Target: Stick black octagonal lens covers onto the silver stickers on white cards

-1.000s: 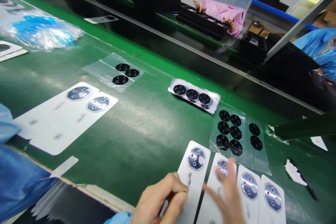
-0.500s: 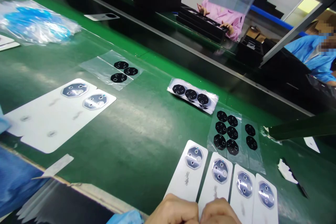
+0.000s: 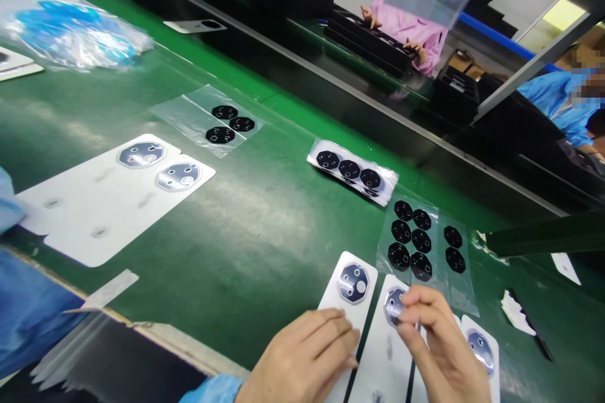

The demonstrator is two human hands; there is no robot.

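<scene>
Several white panels with shiny octagonal camera plates stand side by side at the lower right. My left hand [image 3: 307, 352] lies with its fingers extended over the lower part of the leftmost panel [image 3: 352, 312]. At the second panel [image 3: 385, 352], my right hand [image 3: 439, 340] has thumb and fingertips pinched at the right edge of its octagonal plate [image 3: 393, 305]; whatever is between the fingertips is too small to make out. The right hand covers much of the third panel. The rightmost panel [image 3: 494, 368] shows beside that hand.
Clear sheets with black octagonal pieces [image 3: 410, 239] lie beyond the panels, near a white strip [image 3: 387, 192] of them. Two more white panels [image 3: 108, 214] are at left, by a blue sleeve [image 3: 28, 315]. A black pen [image 3: 543, 343] lies right. People work across the bench.
My hands were close together at the bottom edge. They have moved apart and up; the right one has risen to the second panel's plate, the left one now lies across the first panel.
</scene>
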